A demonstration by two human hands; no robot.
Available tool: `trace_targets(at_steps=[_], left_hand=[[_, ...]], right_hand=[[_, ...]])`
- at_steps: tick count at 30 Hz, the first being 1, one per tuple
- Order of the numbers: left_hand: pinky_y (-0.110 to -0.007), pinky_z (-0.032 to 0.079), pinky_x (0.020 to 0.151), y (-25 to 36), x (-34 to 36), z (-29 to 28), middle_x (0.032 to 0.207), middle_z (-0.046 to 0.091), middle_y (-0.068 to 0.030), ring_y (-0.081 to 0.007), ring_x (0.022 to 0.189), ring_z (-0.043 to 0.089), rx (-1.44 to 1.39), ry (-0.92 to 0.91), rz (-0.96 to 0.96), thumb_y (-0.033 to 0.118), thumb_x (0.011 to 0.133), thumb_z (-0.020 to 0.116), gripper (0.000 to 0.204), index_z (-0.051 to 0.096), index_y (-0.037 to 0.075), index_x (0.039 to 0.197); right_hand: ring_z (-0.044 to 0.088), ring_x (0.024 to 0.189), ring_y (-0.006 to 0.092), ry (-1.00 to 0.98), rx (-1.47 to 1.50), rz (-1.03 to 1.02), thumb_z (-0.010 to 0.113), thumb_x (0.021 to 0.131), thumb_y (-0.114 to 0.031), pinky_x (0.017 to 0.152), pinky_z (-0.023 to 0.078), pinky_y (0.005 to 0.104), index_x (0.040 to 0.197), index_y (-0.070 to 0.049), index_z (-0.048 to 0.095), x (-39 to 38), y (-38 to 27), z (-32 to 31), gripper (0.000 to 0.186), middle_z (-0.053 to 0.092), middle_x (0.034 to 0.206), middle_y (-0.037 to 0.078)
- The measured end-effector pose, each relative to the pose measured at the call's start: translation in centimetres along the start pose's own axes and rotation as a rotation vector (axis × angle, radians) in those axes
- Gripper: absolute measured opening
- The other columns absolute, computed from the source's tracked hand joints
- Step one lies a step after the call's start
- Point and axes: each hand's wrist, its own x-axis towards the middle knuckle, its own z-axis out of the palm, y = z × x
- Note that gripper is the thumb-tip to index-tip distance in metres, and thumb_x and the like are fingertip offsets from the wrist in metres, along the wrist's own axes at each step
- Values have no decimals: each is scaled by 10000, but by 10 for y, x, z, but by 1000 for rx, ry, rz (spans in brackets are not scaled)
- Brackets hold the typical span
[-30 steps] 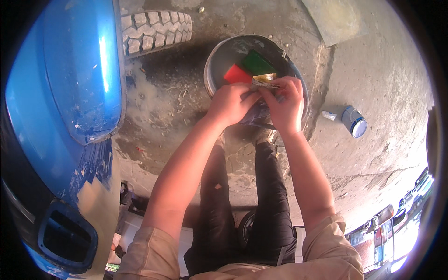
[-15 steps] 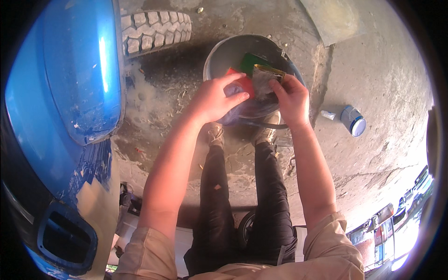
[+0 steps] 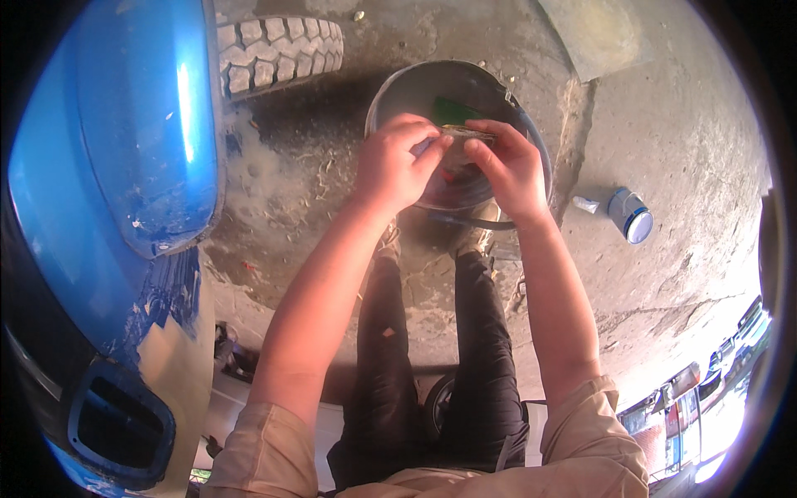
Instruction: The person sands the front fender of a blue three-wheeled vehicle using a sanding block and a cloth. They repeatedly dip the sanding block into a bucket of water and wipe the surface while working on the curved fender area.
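Both my hands are over a dark round bucket [image 3: 404, 76] on the floor between my feet. A thin grey piece that looks like folded sandpaper [image 3: 465, 131], with a yellowish edge, is seen nearly edge-on. My left hand [image 3: 392, 164] pinches its left end between thumb and fingers. The other end is in the closed fingers of my right hand [image 3: 516, 173]. Behind it, a flat green piece [image 3: 455, 111] lies in the bucket. Something red [image 3: 449, 176] shows low in the bucket, below my fingertips; its shape is mostly hidden.
At the left stands a blue vehicle body panel [image 3: 141, 124] with a beige filler patch [image 3: 170, 361] below. A tire [image 3: 282, 54] is beyond it. To the right, a small blue-and-white can [image 3: 631, 216] lies beside a white crumpled piece [image 3: 585, 204] on the concrete floor [image 3: 664, 274].
The sandpaper has turned from face-on to nearly edge-on. My left hand has moved right and up onto it; the red piece that was by my left fingers now shows lower in the bucket.
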Motion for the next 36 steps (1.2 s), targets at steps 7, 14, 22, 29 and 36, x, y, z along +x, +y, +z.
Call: trace_targets(at_steps=[7,14,22,29,36], left_hand=[[-392,587,823,-3,-5,2,1029,753,-136,-310,915,747,-12,-181,-71,171,909,812,196,763,26,1031],[-404,587,853,-7,-6,3,1037,743,-112,-319,984,738,139,-285,-165,194,889,827,207,764,66,1039],[-419,582,909,-25,-11,1,1129,760,-76,-315,1027,725,369,-300,100,209,875,829,317,763,174,1183],[-499,529,995,-64,-5,5,1254,642,-167,-401,1137,649,425,-234,-77,159,850,833,448,668,96,1261],[-522,442,1127,-153,4,57,1447,511,-248,-445,1289,534,1002,-389,49,36,749,823,759,542,96,1452]], right_hand=[[683,872,68,125,-42,-74,777,997,-119,786,561,249,1103,11,768,2,3,5,168,787,990,48],[717,920,101,67,-50,-59,782,987,-119,844,582,269,1132,-12,765,4,6,-5,181,796,1037,62],[744,947,352,-314,-871,-58,715,852,-235,830,591,460,1090,-153,800,4,-52,-21,265,772,1012,126],[710,857,397,180,-506,-173,767,868,-232,766,569,497,908,-44,671,-19,-23,-17,215,720,911,166],[709,850,401,240,-269,-259,824,894,-218,752,570,472,919,-17,672,-53,16,-30,253,719,912,184]])
